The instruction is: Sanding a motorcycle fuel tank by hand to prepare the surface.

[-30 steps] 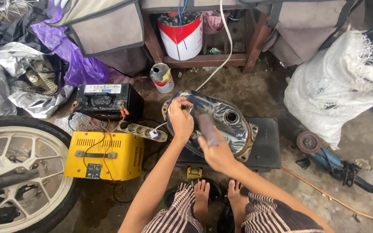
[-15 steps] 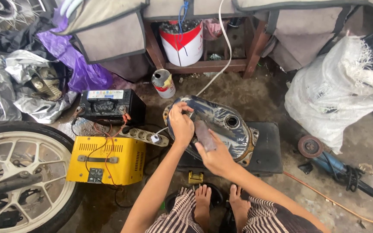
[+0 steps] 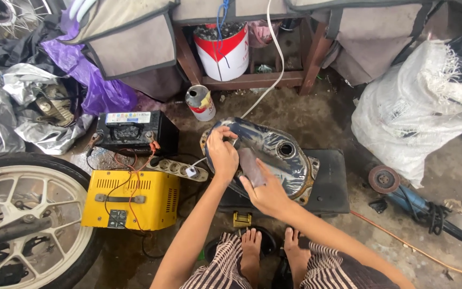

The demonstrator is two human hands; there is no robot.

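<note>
1. Fuel tank (image 3: 274,155), a bare, shiny motorcycle shell with its filler hole up, lies across a low black stand (image 3: 330,182) on the concrete floor, just ahead of the person's bare feet. Compared with a moment ago it has not shifted on the stand.
2. Motorcycle wheel (image 3: 22,219) fills the floor's lower left corner; a white sack (image 3: 413,107) sits well apart at the right edge.
3. Yellow charger (image 3: 132,199) and the black battery (image 3: 135,131) behind it stand left of the tank, joined by red leads, with a power strip (image 3: 180,168) between them and the tank.
4. Right hand (image 3: 266,192) lies flat on the tank's near side, fingers pressing a strip of grey sandpaper (image 3: 252,167) against the metal. It has slid a little along the shell since the earlier views, so I'd judge the rubbing is mid-stroke.
5. Left hand (image 3: 223,152) rests on the tank's left end, fingers curled over the edge, steadying it; it holds nothing loose.
6. Small tin can (image 3: 200,103) stands beyond the tank.
</note>
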